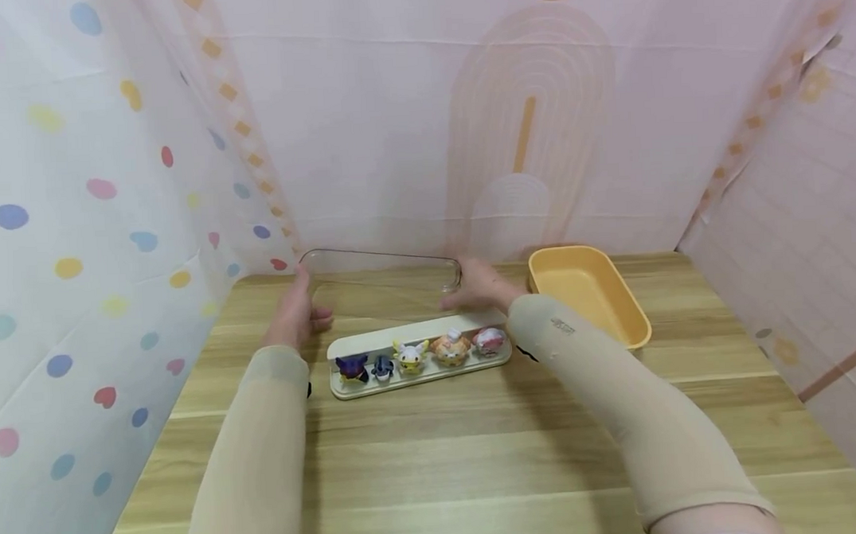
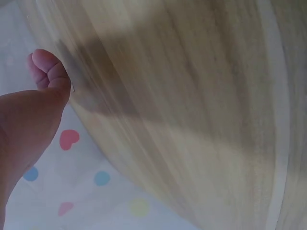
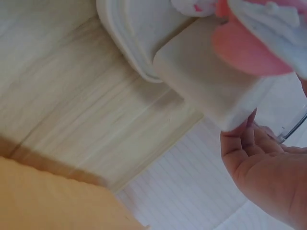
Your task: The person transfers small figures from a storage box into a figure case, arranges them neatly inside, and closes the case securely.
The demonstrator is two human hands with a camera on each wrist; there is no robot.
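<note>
A clear plastic cover (image 1: 380,254) with a thin dark rim is held up by its two ends above the far part of the table. My left hand (image 1: 291,311) grips its left end. At the right end my right hand (image 1: 483,284) grips it, and a bit of the clear edge (image 3: 293,128) shows beside those fingers in the right wrist view. Nearer to me lies a long cream display stand (image 1: 416,331) with a raised back step. Several small figurines stand in a row on it, from a dark purple one (image 1: 352,369) to a pink-and-white one (image 1: 489,342).
A yellow plastic tray (image 1: 634,322) sits to the right of the stand, close to my right forearm. Patterned cloth (image 1: 394,141) hangs along the back and both sides of the wood-grain table (image 1: 437,466).
</note>
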